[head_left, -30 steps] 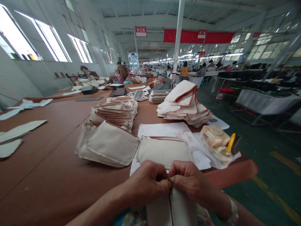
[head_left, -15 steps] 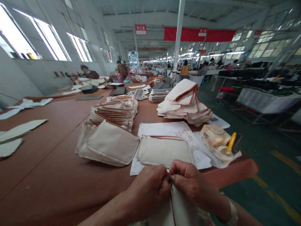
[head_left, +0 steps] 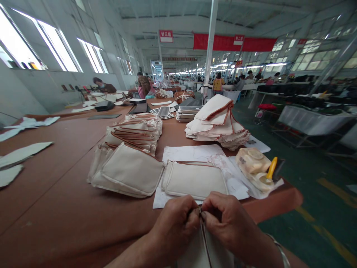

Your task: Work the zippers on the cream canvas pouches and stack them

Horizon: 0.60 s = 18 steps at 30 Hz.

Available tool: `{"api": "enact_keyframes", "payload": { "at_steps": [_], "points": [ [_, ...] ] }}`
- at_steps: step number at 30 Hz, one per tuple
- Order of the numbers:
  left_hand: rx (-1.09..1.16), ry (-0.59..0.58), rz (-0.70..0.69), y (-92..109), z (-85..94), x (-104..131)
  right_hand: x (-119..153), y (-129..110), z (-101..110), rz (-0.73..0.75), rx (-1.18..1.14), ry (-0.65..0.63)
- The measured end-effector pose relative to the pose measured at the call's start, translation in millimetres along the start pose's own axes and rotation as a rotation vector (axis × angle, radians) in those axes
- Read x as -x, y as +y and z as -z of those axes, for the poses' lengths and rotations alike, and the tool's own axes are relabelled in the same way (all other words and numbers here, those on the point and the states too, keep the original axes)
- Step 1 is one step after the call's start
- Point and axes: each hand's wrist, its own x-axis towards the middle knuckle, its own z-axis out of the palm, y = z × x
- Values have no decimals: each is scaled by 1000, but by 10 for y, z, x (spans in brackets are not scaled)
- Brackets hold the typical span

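Observation:
My left hand and my right hand meet at the table's near edge, each pinching the top of a cream fabric pouch with a brown zipper seam between them. The pouch hangs below my hands, mostly out of frame. Just beyond my knuckles a flat cream pouch lies on white paper.
On the brown table sit a stack of cream pouches, a taller pile behind it and a heap of folded pieces. A yellow-handled tool rests on a wrapped bundle. Other workers sit far back.
My hands have sunk slightly lower in view and stay pinched together on the pouch's top. Nothing on the table has moved.

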Motion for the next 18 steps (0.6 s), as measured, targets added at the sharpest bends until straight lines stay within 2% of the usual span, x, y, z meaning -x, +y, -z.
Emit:
{"api": "enact_keyframes", "payload": {
  "at_steps": [5,10,15,18],
  "points": [
    [77,47,12,34,-18,34,-4,10,-27,-49,-73,42],
    [193,20,44,53,42,63,16,95,-63,-127,-312,-60],
    [75,-71,90,51,98,38,26,37,-36,-77,-246,-56],
    [-45,-78,47,62,115,12,22,-24,-9,-46,-176,-51]
  ]
}}
